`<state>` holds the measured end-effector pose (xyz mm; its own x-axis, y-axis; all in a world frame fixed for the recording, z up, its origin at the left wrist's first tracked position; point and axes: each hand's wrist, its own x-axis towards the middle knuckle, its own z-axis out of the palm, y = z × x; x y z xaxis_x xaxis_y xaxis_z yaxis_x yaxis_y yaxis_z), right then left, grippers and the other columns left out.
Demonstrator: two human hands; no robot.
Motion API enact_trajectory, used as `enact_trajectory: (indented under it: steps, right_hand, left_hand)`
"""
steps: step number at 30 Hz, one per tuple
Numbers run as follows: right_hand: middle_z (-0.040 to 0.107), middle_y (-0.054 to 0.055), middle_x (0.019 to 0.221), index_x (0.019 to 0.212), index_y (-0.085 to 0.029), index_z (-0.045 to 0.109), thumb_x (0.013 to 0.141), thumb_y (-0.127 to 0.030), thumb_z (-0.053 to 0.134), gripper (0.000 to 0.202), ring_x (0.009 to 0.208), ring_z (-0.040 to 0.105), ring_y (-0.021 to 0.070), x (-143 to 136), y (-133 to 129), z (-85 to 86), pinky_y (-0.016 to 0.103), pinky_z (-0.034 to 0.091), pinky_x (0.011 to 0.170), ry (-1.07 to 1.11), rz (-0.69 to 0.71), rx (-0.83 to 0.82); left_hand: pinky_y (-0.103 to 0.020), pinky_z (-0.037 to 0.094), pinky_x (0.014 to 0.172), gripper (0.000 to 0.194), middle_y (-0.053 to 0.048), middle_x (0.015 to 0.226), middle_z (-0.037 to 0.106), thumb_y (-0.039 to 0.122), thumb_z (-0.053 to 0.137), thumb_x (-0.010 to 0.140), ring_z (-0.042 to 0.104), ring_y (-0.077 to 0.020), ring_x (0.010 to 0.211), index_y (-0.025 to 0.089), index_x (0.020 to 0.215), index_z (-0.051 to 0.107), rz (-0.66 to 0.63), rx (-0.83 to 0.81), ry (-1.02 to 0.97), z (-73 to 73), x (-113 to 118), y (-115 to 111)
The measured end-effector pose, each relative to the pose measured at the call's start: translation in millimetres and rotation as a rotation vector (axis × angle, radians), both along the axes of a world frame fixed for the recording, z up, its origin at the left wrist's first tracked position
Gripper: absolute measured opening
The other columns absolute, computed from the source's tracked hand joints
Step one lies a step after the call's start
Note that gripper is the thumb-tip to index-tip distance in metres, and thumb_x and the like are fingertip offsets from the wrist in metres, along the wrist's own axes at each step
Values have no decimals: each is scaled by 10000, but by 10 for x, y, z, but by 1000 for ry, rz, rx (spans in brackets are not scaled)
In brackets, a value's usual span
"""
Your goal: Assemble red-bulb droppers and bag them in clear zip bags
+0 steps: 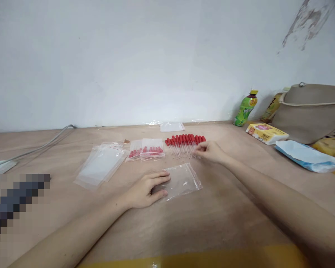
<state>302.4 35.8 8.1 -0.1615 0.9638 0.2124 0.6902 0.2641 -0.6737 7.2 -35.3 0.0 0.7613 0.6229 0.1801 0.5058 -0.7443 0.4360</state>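
Observation:
My left hand [152, 188] lies flat with its fingers apart, touching the left edge of a clear zip bag [184, 180]. The zip of that bag is on its right side. Beyond it lies a row of droppers [181, 143] with red bulbs and thin clear stems pointing toward me. At the right end of the row, my right hand [208, 150] is closed in a pinch by the stem of a dropper; its fingertips partly hide it. Left of the row rest filled zip bags [152, 149] with red-bulbed droppers inside.
A stack of flat zip bags [102, 163] lies at left, another bag [172, 127] by the wall. At right stand a green bottle [245, 108], a tissue pack [267, 133], a blue-white packet [308, 155] and a grey handbag [309, 115]. A cable [44, 143] crosses the far left.

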Motion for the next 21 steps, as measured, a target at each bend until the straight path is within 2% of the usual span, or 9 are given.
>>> enact_trajectory:
  steps: [2, 3, 6, 10, 14, 17, 19, 21]
  right_hand:
    - [653, 20, 676, 708, -174, 668, 681, -365, 625, 197, 652, 583, 143, -50, 232, 54, 237, 422, 600, -122, -309, 89]
    - [663, 34, 740, 764, -179, 672, 691, -350, 610, 196, 714, 592, 160, -78, 341, 72, 253, 425, 641, -137, -381, 109]
    - [667, 83, 864, 852, -178, 677, 694, -373, 592, 265, 852, 593, 225, -169, 596, 82, 316, 426, 717, -160, -500, 107]
    - [672, 97, 828, 736, -189, 687, 668, -345, 604, 189, 879, 593, 267, -274, 725, 57, 387, 410, 779, -150, -575, 79]
    - [668, 81, 877, 760, -192, 655, 700, -304, 561, 158, 906, 586, 246, -305, 664, 122, 384, 402, 807, -65, -589, 117]
    - [666, 62, 845, 855, -176, 582, 776, -341, 487, 206, 788, 608, 172, -251, 511, 198, 296, 441, 712, 30, -523, 148]
    - [657, 33, 769, 909, -182, 503, 818, -389, 432, 237, 634, 592, 120, -188, 358, 206, 243, 442, 602, 210, -415, 155]
    - [633, 5, 696, 889, -196, 433, 809, -449, 445, 266, 499, 533, 90, -125, 175, 156, 216, 417, 506, 502, -287, 130]
  left_hand:
    - [-432, 358, 1017, 446, -78, 1336, 457, 368, 499, 848, 431, -243, 1220, 226, 1271, 478, 3, -6, -4, 11, 8, -1]
    - [-433, 356, 1018, 447, -81, 1335, 458, 364, 500, 847, 432, -244, 1220, 221, 1270, 480, 4, -10, -3, 15, 10, -3]
    - [-431, 357, 1018, 452, -89, 1333, 459, 356, 508, 842, 431, -245, 1219, 209, 1269, 483, 5, -13, 1, 21, 13, -8]
    - [-431, 360, 1015, 457, -91, 1336, 455, 349, 513, 838, 425, -244, 1225, 214, 1274, 476, 5, -11, 6, 5, 14, -8]
    - [-430, 356, 1019, 453, -91, 1344, 445, 346, 505, 843, 418, -241, 1229, 212, 1274, 475, 5, -21, -6, -18, 14, -4]
    - [-474, 325, 1028, 443, -91, 1335, 455, 337, 518, 831, 390, -263, 1246, 217, 1257, 494, 29, 5, -9, -13, 18, 1]
    - [-500, 303, 1034, 440, -96, 1328, 461, 330, 527, 820, 372, -276, 1256, 210, 1243, 509, 51, 29, 9, 0, 26, 3]
    - [-502, 300, 1036, 440, -100, 1332, 456, 322, 525, 817, 374, -275, 1254, 203, 1241, 511, 58, 39, 28, 13, 37, 4]
